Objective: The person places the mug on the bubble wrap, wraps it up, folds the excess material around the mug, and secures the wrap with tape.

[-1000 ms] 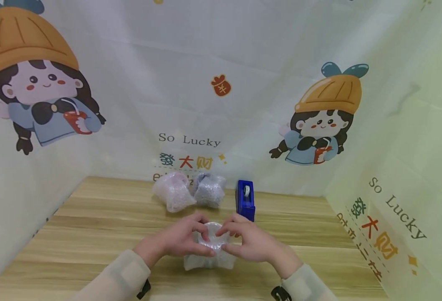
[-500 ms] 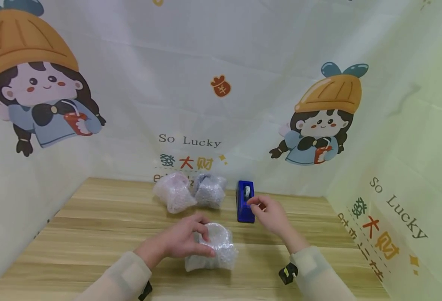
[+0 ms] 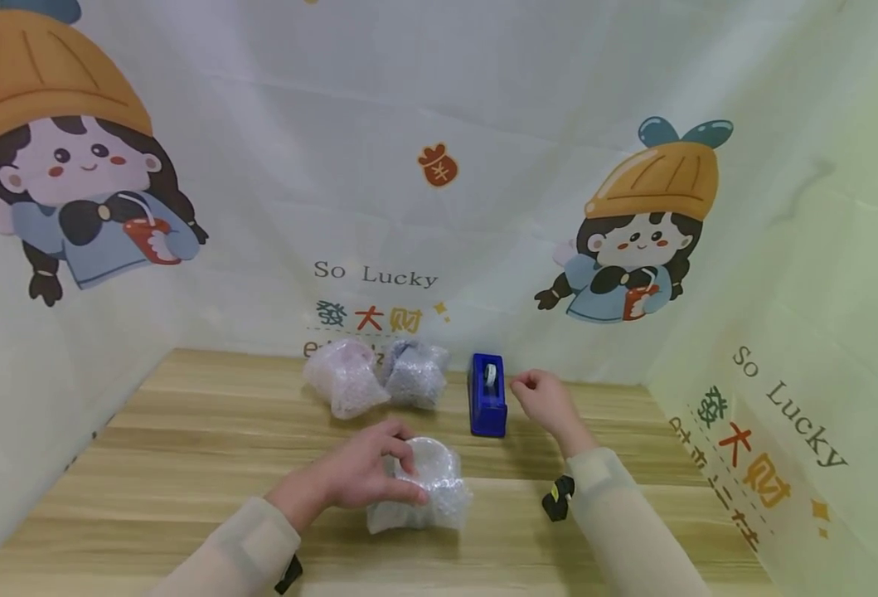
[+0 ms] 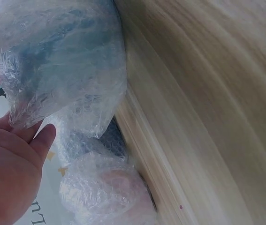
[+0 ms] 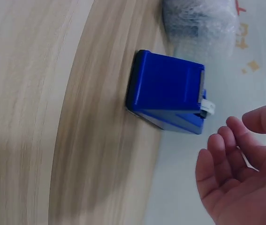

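Note:
A bubble-wrapped bundle [image 3: 442, 496] with a round top lies near the front middle of the table. My left hand [image 3: 364, 471] holds it from its left side, thumb in front and fingers curled over the top. In the left wrist view, something bluish shows through the wrap of this bundle [image 4: 72, 56]. My right hand [image 3: 549, 404] hovers just right of the blue tape dispenser [image 3: 487, 396], with nothing visible in its loosely bent fingers. A short end of tape [image 5: 208, 107] sticks out at the dispenser's cutting edge, apart from the fingertips.
Two more bubble-wrapped bundles stand at the back: a pinkish one [image 3: 345, 379] and a greyish one [image 3: 416, 375] beside it. A printed cloth [image 3: 513, 232] hangs behind and along the sides of the wooden table [image 3: 185, 431].
My right hand has left the wrapped bundle, passed over the front of the tape dispenser and moved to its right side. The left hand has stayed on the bundle.

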`<state>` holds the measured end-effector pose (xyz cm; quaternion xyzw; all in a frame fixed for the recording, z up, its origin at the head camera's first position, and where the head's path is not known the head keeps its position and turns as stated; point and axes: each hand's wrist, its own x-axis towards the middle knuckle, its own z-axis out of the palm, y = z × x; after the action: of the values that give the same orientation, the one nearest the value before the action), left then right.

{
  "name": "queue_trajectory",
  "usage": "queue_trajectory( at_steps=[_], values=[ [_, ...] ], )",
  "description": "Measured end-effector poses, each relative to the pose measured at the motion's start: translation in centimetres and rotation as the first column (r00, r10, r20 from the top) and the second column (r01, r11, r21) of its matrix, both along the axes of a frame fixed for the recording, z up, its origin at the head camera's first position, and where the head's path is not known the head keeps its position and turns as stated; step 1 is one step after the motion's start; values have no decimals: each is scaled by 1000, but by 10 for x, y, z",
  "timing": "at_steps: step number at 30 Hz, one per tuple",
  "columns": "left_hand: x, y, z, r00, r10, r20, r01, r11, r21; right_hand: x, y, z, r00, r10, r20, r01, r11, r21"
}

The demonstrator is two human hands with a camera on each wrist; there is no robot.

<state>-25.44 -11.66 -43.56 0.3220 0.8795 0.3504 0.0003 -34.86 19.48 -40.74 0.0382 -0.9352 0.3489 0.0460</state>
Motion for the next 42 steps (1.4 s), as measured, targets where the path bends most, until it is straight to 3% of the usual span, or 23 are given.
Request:
queue_trajectory(
  at_steps=[7,13,19,24,28,32,37,42],
  values=[
    [0,0,2,1000,0,3,0,1000,-5,-11,-10,-11,993,-3,121,-1,999,33],
    [1,0,5,1000,3,5,-3,1000,-11,-19,-16,-17,982,-51,180,60,997,-48],
    [1,0,6,1000,6,11,-6,1000,-5,-18,-21,-18,981,-102,166,119,988,-96],
    [1,-1,7,1000,5,12,-5,1000,8,-15,-28,-11,980,-153,127,158,987,-30],
    [1,-1,7,1000,6,5,-6,1000,8,-16,-34,0,970,-185,156,187,982,6],
    [1,-2,6,1000,4,7,-4,1000,19,-16,-39,12,950,-186,251,215,972,-97],
    [3,-3,5,999,12,32,-13,1000,21,-15,-41,19,927,-80,366,185,948,-260],
    [4,-4,0,999,18,39,-19,1000,16,-9,-38,14,919,-8,393,171,909,-381]
  ],
)
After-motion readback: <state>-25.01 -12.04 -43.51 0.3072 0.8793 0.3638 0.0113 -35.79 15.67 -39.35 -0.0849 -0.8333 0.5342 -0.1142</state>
